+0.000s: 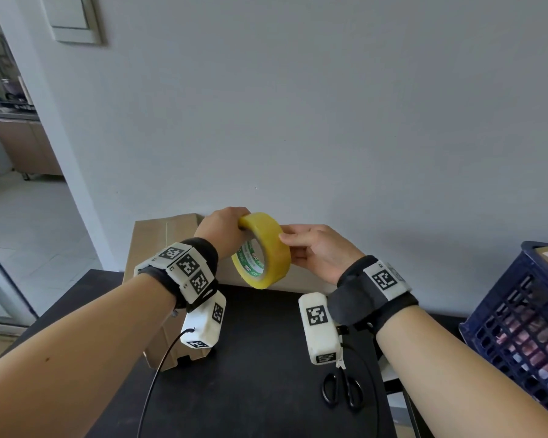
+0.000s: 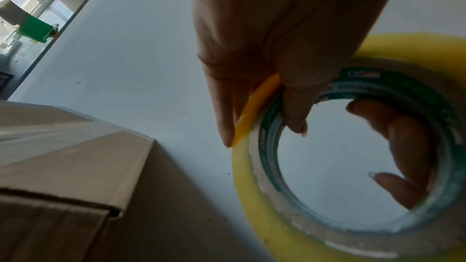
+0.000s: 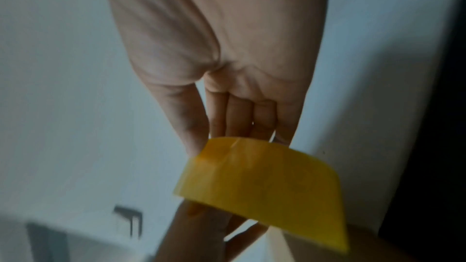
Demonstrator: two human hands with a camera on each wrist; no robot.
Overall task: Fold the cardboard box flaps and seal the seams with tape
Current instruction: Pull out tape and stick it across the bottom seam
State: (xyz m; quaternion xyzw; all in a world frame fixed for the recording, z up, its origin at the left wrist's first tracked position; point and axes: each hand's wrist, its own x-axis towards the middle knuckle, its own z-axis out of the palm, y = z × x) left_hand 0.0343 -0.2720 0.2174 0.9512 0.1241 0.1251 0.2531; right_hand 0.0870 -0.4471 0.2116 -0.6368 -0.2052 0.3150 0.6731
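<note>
Tabletop black, wall behind | box flaps folded, one seam taped | left hand gripped tape aloft; right hand fingers pinched its rim | remaining seams pending.

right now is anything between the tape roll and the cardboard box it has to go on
Nothing visible does. The left hand and right hand hold the tape roll in the air just above the cardboard box; only open air lies between them.

A black table carries the cardboard box and scissors.
</note>
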